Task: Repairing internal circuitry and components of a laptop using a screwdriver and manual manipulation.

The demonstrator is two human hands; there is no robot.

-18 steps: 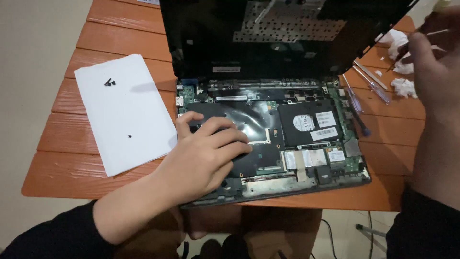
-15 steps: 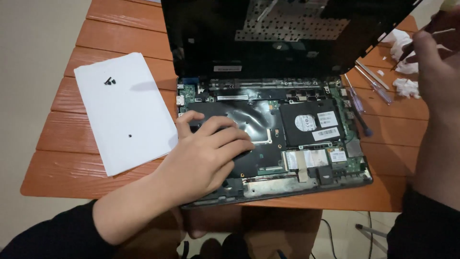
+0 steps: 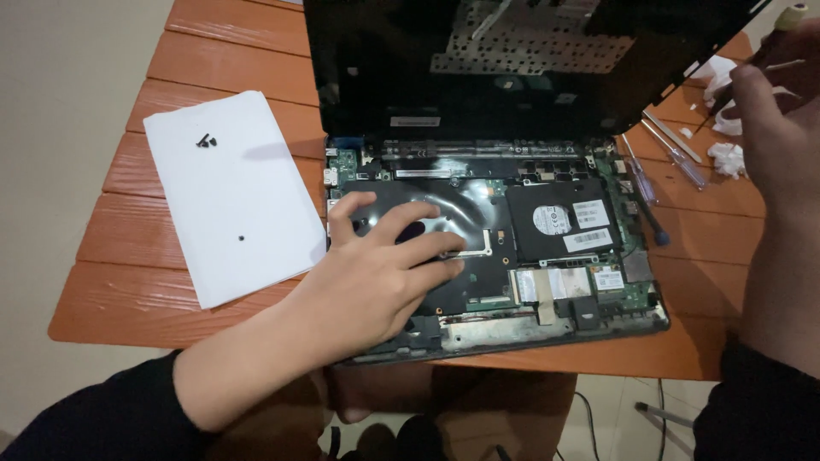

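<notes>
Two hands worked: the left hand (image 3: 389, 269) lay flat, fingers spread, on the opened laptop (image 3: 512, 256)'s fragile board; at two o'clock, the right hand (image 3: 781, 128) gripped a screwdriver (image 3: 790, 21).

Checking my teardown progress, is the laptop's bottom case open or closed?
Open: the laptop shows bare circuit board and drive, its cover tilted up behind.

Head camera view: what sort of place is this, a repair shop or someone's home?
Probably a makeshift repair spot at home: an opened laptop lies on an orange slatted table, with screwdrivers beside it and loose screws on a white paper sheet.
</notes>
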